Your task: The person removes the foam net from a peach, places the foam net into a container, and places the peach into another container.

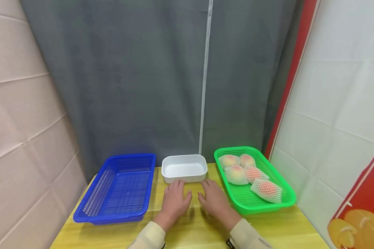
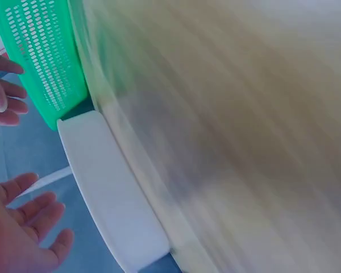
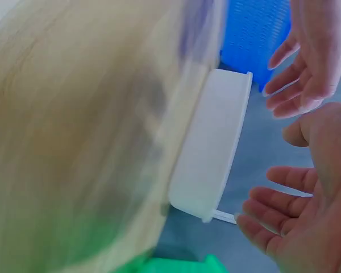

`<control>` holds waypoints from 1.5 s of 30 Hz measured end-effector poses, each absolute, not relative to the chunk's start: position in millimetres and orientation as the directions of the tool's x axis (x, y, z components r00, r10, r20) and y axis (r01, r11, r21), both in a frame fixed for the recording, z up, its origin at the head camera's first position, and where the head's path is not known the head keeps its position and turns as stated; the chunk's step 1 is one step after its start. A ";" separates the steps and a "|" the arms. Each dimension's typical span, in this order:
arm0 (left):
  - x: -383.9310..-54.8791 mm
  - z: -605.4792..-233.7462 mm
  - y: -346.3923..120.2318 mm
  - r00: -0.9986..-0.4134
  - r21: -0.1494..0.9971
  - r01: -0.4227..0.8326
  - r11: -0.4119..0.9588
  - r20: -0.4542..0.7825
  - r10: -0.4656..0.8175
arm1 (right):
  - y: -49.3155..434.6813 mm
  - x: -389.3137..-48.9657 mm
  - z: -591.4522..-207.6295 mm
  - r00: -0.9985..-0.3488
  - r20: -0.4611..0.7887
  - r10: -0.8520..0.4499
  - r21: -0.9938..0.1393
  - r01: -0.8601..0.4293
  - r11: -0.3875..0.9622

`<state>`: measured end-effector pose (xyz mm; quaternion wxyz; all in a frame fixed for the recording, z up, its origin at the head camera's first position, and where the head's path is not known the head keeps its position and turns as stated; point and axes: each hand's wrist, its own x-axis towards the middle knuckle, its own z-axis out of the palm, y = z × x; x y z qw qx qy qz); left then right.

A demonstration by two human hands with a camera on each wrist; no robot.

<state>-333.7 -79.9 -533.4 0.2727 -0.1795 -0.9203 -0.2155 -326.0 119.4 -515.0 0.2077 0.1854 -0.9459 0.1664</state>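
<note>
A white rectangular dish stands at the back middle of the wooden table. My left hand hovers in front of its near side, fingers loosely bent and holding nothing. Beside it, my right hand is in a like pose near the dish's right front corner, also holding nothing. Both wrist views show the dish's plain outer wall with the fingers spread apart from it. To the right, a green plastic basket holds several reddish-yellow fruits in white foam nets.
A blue plastic basket with slotted walls sits at the table's left, nothing in it. Behind the table hangs a grey curtain. Pale panels flank the left, and a white and red one the right.
</note>
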 end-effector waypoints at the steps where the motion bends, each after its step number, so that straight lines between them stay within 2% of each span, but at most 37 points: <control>1: -333.3 -530.5 -77.3 -0.793 0.312 0.461 0.831 0.565 0.228 | 121.9 -325.0 -512.7 -0.842 0.461 -0.282 -0.231 -0.421 0.877; 4: -333.9 -523.0 -68.6 -0.793 0.331 0.502 0.799 0.545 0.272 | 132.0 -323.1 -505.8 -0.819 0.499 -0.282 -0.204 -0.427 0.881; 8: -337.3 -515.8 -56.4 -0.764 0.320 0.558 0.766 0.558 0.323 | 150.7 -319.7 -495.7 -0.790 0.554 -0.263 -0.189 -0.427 0.884; 13: -343.2 -508.0 -37.2 -0.724 0.291 0.624 0.725 0.565 0.396 | 180.4 -313.5 -486.9 -0.791 0.575 -0.208 -0.206 -0.386 0.899; 23: -345.2 -494.9 13.3 -0.625 0.175 0.741 0.648 0.531 0.572 | 238.3 -299.8 -482.8 -0.850 0.519 -0.084 -0.230 -0.234 0.945; 29: -347.8 -497.9 36.7 -0.569 0.092 0.786 0.611 0.491 0.659 | 257.9 -298.4 -479.2 -0.842 0.536 -0.065 -0.226 -0.218 0.949; 40: -345.5 -501.9 71.4 -0.489 -0.023 0.829 0.559 0.455 0.744 | 285.2 -294.8 -472.2 -0.854 0.519 -0.040 -0.211 -0.173 0.962; 45: -342.8 -508.2 80.2 -0.472 -0.025 0.842 0.539 0.450 0.759 | 295.7 -296.3 -474.9 -0.868 0.495 -0.037 -0.209 -0.160 0.965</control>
